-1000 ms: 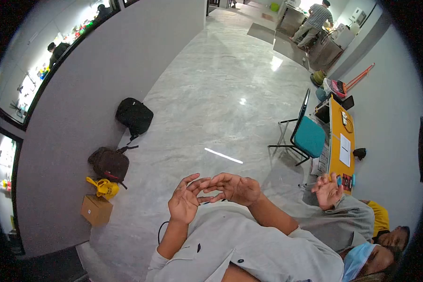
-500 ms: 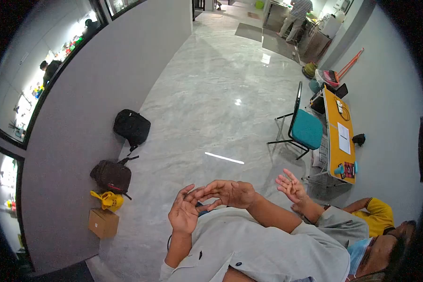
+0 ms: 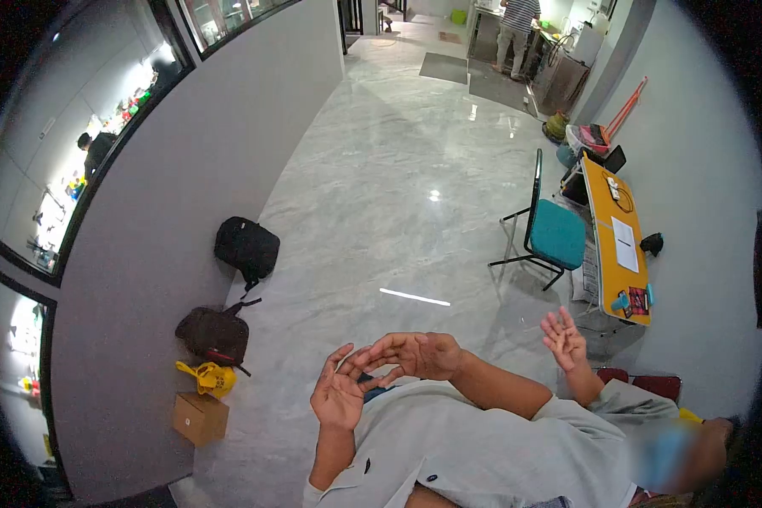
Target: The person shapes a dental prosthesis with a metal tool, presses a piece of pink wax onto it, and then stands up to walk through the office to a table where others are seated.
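Observation:
My left hand (image 3: 339,398) is raised in front of the pale grey shirt (image 3: 474,440), palm toward me and fingers stretched upward. From the right comes my right hand (image 3: 416,354), its fingers spread and curved to the left. The fingertips of the two hands overlap in this view, and neither palm holds anything. To the right, another person's hand (image 3: 565,340) is lifted with fingers apart. That person wears a grey sleeve (image 3: 643,402) and a blue face covering.
Two dark backpacks (image 3: 247,248), a yellow bag (image 3: 210,378) and a cardboard box (image 3: 201,418) line the left wall. A teal chair (image 3: 557,233) stands at the orange table (image 3: 605,245), which bears papers. Farther off, a person (image 3: 516,34) stands at a counter.
My hands keep nearly the same pose. The other person's hand has moved right, away from mine. The yellow-clad person is now mostly hidden, and a dark red chair shows. The view has shifted slightly.

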